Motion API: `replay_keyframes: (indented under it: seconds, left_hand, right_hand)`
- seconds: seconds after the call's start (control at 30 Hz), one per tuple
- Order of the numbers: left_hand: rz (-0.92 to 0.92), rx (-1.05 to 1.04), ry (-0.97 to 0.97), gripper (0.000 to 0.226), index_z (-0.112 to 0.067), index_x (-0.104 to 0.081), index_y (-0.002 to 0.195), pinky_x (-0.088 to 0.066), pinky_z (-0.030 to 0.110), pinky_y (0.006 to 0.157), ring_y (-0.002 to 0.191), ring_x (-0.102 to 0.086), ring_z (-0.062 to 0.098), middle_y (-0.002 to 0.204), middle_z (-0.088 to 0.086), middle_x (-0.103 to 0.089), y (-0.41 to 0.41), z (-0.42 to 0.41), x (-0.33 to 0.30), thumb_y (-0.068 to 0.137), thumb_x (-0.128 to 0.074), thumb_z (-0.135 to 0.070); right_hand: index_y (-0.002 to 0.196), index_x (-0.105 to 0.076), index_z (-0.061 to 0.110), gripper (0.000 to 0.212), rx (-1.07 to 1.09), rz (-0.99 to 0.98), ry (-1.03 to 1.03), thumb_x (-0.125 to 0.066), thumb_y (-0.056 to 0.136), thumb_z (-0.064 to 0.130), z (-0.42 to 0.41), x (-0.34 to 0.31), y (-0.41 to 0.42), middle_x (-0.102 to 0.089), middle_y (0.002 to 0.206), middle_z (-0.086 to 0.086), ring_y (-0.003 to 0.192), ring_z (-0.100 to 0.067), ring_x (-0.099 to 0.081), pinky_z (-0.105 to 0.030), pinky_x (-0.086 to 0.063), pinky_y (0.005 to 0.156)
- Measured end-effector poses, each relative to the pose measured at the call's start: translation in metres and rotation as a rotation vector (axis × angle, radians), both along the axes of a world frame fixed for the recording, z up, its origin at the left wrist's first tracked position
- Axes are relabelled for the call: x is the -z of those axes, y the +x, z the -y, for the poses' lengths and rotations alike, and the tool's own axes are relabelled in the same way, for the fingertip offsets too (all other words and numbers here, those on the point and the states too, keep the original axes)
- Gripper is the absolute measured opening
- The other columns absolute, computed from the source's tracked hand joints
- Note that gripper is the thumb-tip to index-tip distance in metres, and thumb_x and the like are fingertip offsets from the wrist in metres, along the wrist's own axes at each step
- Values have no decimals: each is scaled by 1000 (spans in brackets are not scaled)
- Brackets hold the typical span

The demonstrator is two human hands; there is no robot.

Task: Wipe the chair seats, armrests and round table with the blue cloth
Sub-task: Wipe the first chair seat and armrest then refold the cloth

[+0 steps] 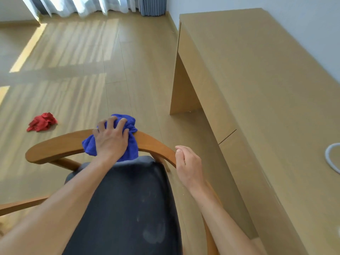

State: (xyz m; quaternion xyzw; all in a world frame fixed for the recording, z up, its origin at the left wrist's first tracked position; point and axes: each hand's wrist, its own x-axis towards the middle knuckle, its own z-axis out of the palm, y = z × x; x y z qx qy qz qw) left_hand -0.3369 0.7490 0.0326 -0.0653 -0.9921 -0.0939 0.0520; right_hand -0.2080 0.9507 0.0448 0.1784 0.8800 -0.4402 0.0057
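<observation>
Far left, on the floor (77, 57): a crumpled red cloth (42, 122), well apart from the chair. I count it as not part of the job.

Centre-left: left hand (110, 139) lies on the bunched blue cloth (131, 144), fingers spread and curling over its far edge, pressing it onto the curved wooden armrest rail (55, 147) near the top of the curve. The cloth is draped over the rail, hanging on both sides.

Centre: dark chair seat (127, 205) below the rail. It shows pale smudges and dusty patches near its front; I judge the seat not yet wiped, or not fully.

Centre-right: right hand (187, 165) grips the right run of the same rail, fingers curled around it, steadying the chair.

Right: a long wooden surface (257, 80) along the wall, with part of a pale hose or cable loop (329, 157) at the frame edge. No round table in view.

Step in hand, by my reading: wiping the armrest rail. Next move calls for sliding the cloth along the rail toward either end while holding pressure, shifting the right hand clear as the cloth reaches it.

Containers: none visible.
</observation>
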Motion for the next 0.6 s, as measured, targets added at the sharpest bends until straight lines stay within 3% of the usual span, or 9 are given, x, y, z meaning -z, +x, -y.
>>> replay_keyframes:
  seconds: [0.07,0.13,0.2,0.23,0.3,0.37,0.43,0.53,0.6]
  left_hand:
    - [-29,175,-2,26,-17,-60,115,-38,51,88,113,-46,37,124,9,-54,24,-49,-3,93,-55,-29]
    - [-58,362,48,17,-19,-66,96,-43,45,79,97,-56,33,104,5,-63,58,-98,-6,83,-66,-29]
    - [-21,472,140,12,-21,-68,85,-46,40,76,87,-60,28,91,0,-66,88,-129,-11,78,-69,-30]
    - [15,480,196,12,-22,-69,86,-46,39,79,89,-60,26,92,-2,-66,96,-135,-12,80,-66,-32]
    - [59,488,249,18,-23,-69,98,-42,38,88,99,-58,24,102,-5,-66,100,-131,-9,86,-59,-33]
    - [163,528,310,31,-23,-61,120,-34,34,99,115,-50,19,121,-7,-60,95,-120,-10,92,-53,-33]
    - [343,527,506,45,-24,-48,135,-28,27,107,126,-41,10,135,-11,-51,89,-108,-17,91,-53,-31]
    - [544,457,730,55,-29,-46,136,-27,22,109,131,-34,0,143,-16,-42,78,-80,-31,81,-46,-26]
    - [486,410,630,60,-27,-49,135,-21,28,115,138,-28,4,148,-13,-38,67,-51,-31,76,-37,-23]
  right_hand:
    - [120,-63,12,42,44,-35,-30,-30,100,28,1,-4,0,-61,121,3,104,5,-46,-4,-30,90]
    - [110,-67,11,42,162,-140,-53,-32,93,25,1,-9,5,-64,110,6,100,6,-49,3,-28,86]
    - [100,-68,18,37,316,-202,-70,-33,90,25,-3,-14,14,-62,106,10,103,-2,-56,1,-32,85]
    - [104,-67,20,38,365,-198,-66,-32,90,26,-5,-15,19,-61,114,9,110,-7,-54,-4,-33,91]
    - [120,-62,12,45,341,-187,4,-31,91,28,-6,-17,26,-52,134,1,127,-11,-44,-18,-30,104]
    - [129,-56,8,50,266,-173,26,-31,91,29,-4,-19,24,-47,141,-3,132,-12,-38,-18,-24,107]
    - [136,-50,12,54,179,-127,24,-31,90,33,2,-22,20,-44,144,-1,134,-11,-35,-17,-23,107]
    - [142,-42,21,57,74,-63,129,-32,91,45,7,-21,15,-36,150,0,138,-15,-30,-27,-26,111]
    - [146,-35,27,61,19,34,273,-40,92,54,10,-17,11,-24,156,-4,141,-22,-22,-34,-22,114]
